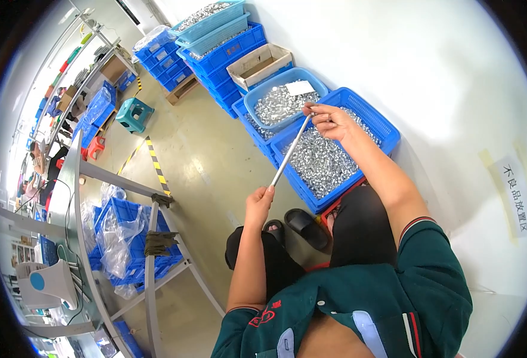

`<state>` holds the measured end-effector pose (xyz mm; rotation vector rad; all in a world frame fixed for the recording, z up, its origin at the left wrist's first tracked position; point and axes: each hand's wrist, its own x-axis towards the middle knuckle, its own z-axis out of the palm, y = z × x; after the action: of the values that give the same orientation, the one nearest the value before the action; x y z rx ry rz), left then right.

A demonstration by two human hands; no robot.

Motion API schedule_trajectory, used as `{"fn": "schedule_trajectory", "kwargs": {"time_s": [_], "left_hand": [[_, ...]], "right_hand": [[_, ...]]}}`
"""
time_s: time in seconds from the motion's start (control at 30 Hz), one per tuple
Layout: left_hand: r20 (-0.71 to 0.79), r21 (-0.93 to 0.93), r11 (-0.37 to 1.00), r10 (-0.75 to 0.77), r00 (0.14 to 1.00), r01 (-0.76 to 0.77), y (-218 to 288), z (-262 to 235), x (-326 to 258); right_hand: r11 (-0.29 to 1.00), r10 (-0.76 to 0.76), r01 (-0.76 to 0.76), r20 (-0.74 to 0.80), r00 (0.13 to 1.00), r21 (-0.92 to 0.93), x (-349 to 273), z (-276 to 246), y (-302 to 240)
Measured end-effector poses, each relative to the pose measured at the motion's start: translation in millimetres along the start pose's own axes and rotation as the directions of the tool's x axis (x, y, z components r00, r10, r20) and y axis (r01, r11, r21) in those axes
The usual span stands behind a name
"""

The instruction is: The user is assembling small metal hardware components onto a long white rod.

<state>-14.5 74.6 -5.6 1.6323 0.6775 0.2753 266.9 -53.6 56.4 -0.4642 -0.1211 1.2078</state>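
Two hands are holding one thin metal rod (291, 151) in the head view. The left hand (258, 203) is gripping the rod's near, lower end with its fingers closed around it, above the person's knees. The right hand (330, 121) is pinching the far, upper end between its fingertips, over the bins. The rod is running straight and slanted from near left up to far right, pale grey and shiny, slim along its whole length.

Below the rod a blue mesh crate (375, 121) is sitting on the floor, filled with a heap of small silvery metal parts (320, 164). Just beyond it, to the left, a round-cornered light blue tub (257, 95) is holding more of the same parts, with a white slip of paper (300, 88) lying on top. Farther off, an open cardboard box (260, 64) is resting on stacked blue crates (224, 56), and the top crates there are also carrying silvery parts.

On the left, a grey metal counter (72, 197) is standing, with blue crates lined with clear plastic under it. A teal stool (134, 114) is standing on the floor far left.
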Motion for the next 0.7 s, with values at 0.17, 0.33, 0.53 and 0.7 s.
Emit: {"fn": "schedule_trajectory", "kwargs": {"time_s": [0.17, 0.33, 0.53, 0.7], "left_hand": [[-0.006, 0.018, 1.000, 0.021, 1.000, -0.021, -2, -2, 0], [-0.020, 0.003, 1.000, 0.011, 1.000, -0.011, 3, -1, -2], [-0.023, 0.016, 1.000, 0.003, 1.000, -0.002, -1, -1, -2], [-0.014, 0.017, 1.000, 0.015, 1.000, -0.015, -1, -2, -2]], "right_hand": [[0.997, 0.025, -0.026, -0.009, 1.000, -0.077, 1, 1, 2], [0.995, 0.009, -0.010, -0.011, 1.000, -0.104, 2, 1, 2], [0.994, -0.006, 0.006, 0.000, 1.000, -0.113, -2, 8, 4], [0.986, 0.053, -0.059, -0.047, 0.998, -0.157, -3, 8, 0]]}}
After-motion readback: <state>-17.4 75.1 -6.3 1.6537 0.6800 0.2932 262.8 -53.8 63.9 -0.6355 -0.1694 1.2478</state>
